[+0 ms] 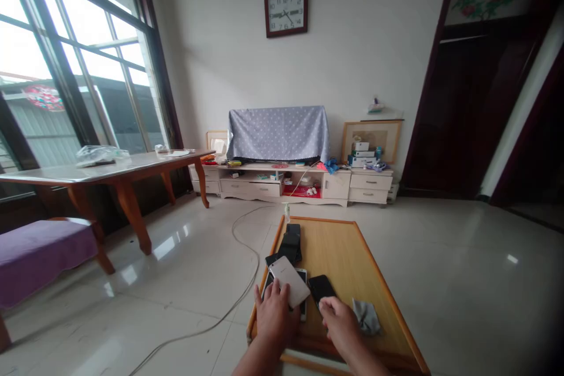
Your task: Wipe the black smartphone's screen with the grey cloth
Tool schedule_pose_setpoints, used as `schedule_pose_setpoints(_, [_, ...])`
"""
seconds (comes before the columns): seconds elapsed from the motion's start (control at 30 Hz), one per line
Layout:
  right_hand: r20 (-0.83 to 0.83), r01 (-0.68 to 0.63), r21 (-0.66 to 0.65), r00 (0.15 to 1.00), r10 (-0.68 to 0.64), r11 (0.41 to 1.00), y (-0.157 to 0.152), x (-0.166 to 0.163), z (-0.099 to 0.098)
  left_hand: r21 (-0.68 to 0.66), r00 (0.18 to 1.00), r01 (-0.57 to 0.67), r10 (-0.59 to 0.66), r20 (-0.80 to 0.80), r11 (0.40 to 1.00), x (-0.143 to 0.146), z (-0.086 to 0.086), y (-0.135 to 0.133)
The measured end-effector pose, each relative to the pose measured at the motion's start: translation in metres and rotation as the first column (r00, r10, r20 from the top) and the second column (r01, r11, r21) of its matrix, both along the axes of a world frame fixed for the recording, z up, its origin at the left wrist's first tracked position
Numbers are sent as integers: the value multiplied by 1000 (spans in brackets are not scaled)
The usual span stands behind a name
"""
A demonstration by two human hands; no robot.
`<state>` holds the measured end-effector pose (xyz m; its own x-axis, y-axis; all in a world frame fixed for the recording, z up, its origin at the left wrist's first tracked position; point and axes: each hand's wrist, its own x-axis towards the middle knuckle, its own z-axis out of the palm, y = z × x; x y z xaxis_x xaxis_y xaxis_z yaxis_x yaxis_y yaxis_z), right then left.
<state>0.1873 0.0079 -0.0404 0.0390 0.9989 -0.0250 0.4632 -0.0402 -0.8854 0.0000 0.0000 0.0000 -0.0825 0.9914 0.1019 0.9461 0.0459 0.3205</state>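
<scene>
My left hand (pixel 274 312) is at the lower left edge of a pale gold smartphone (pixel 291 283), back side up, with fingertips over its edge; the thumb is mostly hidden. That phone lies at an angle over a white-framed phone (pixel 303 312) and other dark phones. In my right hand (pixel 341 322), closed with the thumb on top, is the near end of a black smartphone (pixel 322 286). Further up the table's left side rest several black phones (pixel 291 242), partly overlapping. A crumpled grey cloth (pixel 366 316) sits just right of my right hand.
The low wooden table (pixel 348 247) has a raised orange-brown rim. A small pump bottle (pixel 287 212) stands at its far left corner. A pale cable (pixel 238 294) runs over the tiled floor. Ahead is a white cabinet (pixel 337 185); a larger table (pixel 145 165) stands left.
</scene>
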Motion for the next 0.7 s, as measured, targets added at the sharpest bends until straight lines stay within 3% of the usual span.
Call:
schedule_pose_setpoints(0.17, [91, -23, 68, 996, 17, 997, 11, 0, 8, -13, 994, 112, -111, 16, 994, -7, 9, 0])
schedule_pose_setpoints(0.43, [296, -121, 168, 953, 67, 978, 31, -31, 21, 5, 998, 35, -35, 45, 999, -18, 7, 19])
schedule_pose_setpoints(0.6, [608, -285, 142, 781, 143, 948, 33, -54, 20, 41, 996, -83, 81, 42, 996, -20, 9, 67])
schedule_pose_setpoints(0.7, [657, -290, 83, 735, 166, 953, 38, -59, 14, 61, 989, -146, 143, 40, 987, -16, 12, 111])
